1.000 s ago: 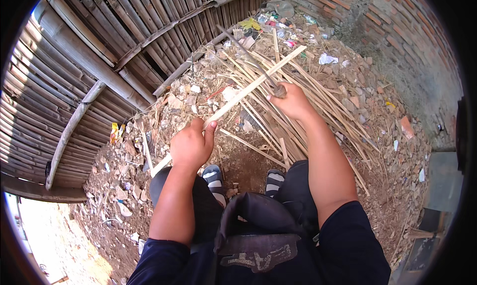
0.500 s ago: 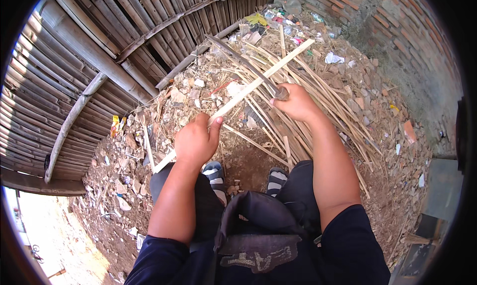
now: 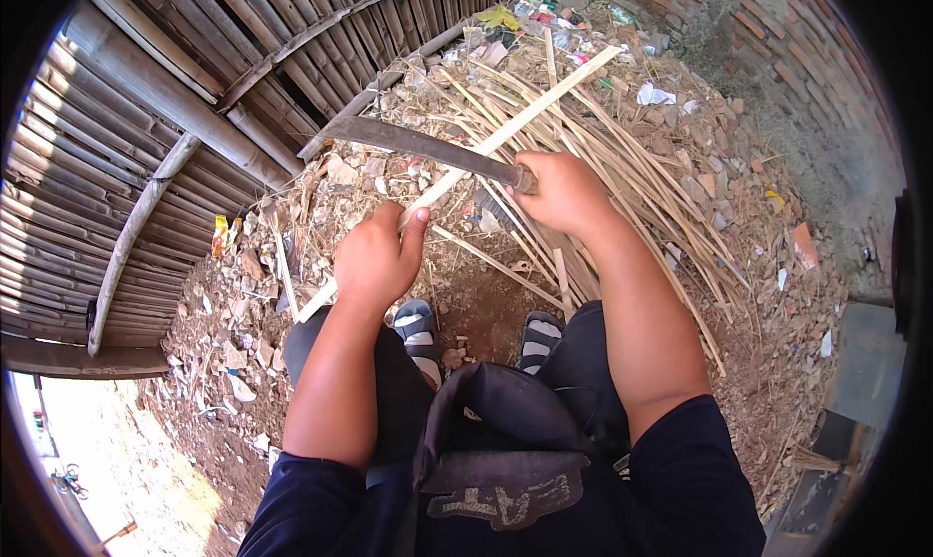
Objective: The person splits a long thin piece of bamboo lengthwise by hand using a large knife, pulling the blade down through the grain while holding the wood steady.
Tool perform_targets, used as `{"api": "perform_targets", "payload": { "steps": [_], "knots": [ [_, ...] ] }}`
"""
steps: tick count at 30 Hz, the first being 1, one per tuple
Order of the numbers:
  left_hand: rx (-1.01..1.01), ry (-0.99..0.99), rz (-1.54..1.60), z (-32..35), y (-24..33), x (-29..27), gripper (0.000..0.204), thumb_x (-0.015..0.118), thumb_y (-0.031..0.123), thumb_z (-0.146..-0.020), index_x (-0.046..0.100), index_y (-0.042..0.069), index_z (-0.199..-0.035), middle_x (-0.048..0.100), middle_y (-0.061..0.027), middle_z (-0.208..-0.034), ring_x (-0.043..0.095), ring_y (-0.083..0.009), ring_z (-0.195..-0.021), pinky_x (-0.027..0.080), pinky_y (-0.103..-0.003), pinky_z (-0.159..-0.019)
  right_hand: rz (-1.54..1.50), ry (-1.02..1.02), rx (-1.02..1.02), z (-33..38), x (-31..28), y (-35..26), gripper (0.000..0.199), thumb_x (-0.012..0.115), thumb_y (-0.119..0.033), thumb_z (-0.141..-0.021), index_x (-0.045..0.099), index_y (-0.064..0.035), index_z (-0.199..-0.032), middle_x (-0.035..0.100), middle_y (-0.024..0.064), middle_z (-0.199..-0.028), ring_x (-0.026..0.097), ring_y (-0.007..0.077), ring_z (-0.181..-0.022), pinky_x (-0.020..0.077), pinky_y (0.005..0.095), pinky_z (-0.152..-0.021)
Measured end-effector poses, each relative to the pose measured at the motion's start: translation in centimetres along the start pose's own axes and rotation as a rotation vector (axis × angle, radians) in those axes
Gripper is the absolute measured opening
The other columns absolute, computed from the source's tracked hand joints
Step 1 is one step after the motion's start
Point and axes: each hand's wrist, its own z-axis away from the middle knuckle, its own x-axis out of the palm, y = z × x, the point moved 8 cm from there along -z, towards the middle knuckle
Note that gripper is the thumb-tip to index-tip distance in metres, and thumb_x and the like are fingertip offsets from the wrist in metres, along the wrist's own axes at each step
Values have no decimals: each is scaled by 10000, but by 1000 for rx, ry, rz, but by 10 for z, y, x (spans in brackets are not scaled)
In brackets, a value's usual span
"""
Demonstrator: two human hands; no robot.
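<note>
Bamboo strip (image 3: 505, 134) is lying slantwise in front of me, and I am gripping its lower part with my left hand (image 3: 374, 261), fingers wrapped fully around it, thumb pointing up along the strip. Its far end is reaching toward the rubbish at the far edge of the ground (image 3: 486, 304), and its near end is sticking out below my fist toward the left side. My right hand (image 3: 564, 192) is closed tight around the handle of a long dark blade (image 3: 418, 141), which is crossing above the strip and pointing left, toward the bamboo fence (image 3: 146, 110).

I am judging the strip as light, stiff and a little springy, with sharp split edges, so I am thinking the best hold is low on it, well apart from where the blade is working. The blade is looking heavy and is needing a firm, full grip at the handle only.

Under the strip, a pile of similar split strips (image 3: 622, 168) is spreading over the dirt on the right side. My sandalled feet (image 3: 476, 333) are resting near the middle of the ground, just below both hands.
</note>
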Motion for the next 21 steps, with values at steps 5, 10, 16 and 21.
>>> {"api": "perform_targets", "payload": {
  "steps": [5, 10, 16, 21],
  "knots": [
    [28, 22, 25, 1, -3, -5, 475, 551, 502, -1041, 640, 47, -939, 703, -224, -781, 691, -455, -757, 525, -557, -686, -33, 60, -105, -1, -3, 1, 253, 793, -273, -882, 718, -77, -1024, 702, 169, -784, 672, 342, -722, 520, 443, -694],
    [4, 28, 10, 3, -4, -6, 454, 554, 453, -1057, 626, 46, -871, 645, -208, -706, 650, -450, -716, 479, -542, -650, -317, 163, 105, -11, -15, 40, 320, 790, -298, -890, 710, -30, -1046, 727, 169, -858, 694, 332, -786, 541, 415, -767],
    [54, 38, 43, 3, -4, -8, 465, 552, 456, -1056, 625, 38, -869, 655, -209, -716, 657, -458, -735, 492, -543, -664, -134, -140, -29, -1, 11, -14, 328, 805, -291, -858, 744, -60, -1082, 744, 179, -902, 712, 333, -855, 534, 424, -799],
    [-2, -55, -52, 2, 6, -4, 538, 630, 559, -986, 646, 32, -878, 669, -185, -698, 698, -417, -741, 530, -515, -690, -307, -140, -16, -5, 20, 0, 321, 836, -280, -841, 732, -30, -1012, 713, 148, -822, 683, 255, -763, 516, 398, -737]
  ]
}}
